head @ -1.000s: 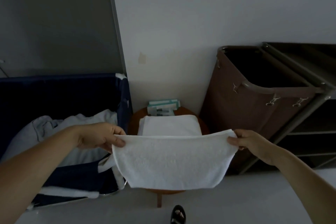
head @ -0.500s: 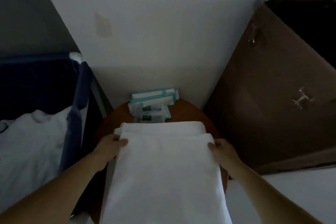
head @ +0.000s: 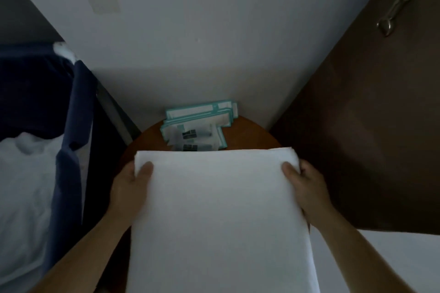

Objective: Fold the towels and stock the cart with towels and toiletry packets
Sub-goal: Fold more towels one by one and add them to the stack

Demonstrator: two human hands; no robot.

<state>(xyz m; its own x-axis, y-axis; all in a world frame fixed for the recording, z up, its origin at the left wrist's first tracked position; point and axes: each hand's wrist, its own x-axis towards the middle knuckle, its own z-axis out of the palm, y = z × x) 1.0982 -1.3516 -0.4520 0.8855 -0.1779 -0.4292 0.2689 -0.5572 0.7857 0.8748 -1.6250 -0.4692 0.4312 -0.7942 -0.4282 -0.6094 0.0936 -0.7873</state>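
Note:
A white towel (head: 221,216) lies spread over the round brown table (head: 252,135), its near end hanging toward me. My left hand (head: 129,188) grips the towel's far left corner, thumb on top. My right hand (head: 307,188) grips the far right corner the same way. Behind the towel, against the wall, sits a small stack of teal-edged toiletry packets (head: 197,126). Any folded towels under the top one are hidden.
A dark blue laundry bin (head: 71,126) with crumpled white linen (head: 28,185) stands at the left. A brown cart bag (head: 371,126) with a metal clip (head: 390,14) fills the right side. A white wall rises behind the table.
The towel went from held up in the air to laid flat on the table. My head has moved closer and lower; both hands slid the towel's far edge forward toward the packets.

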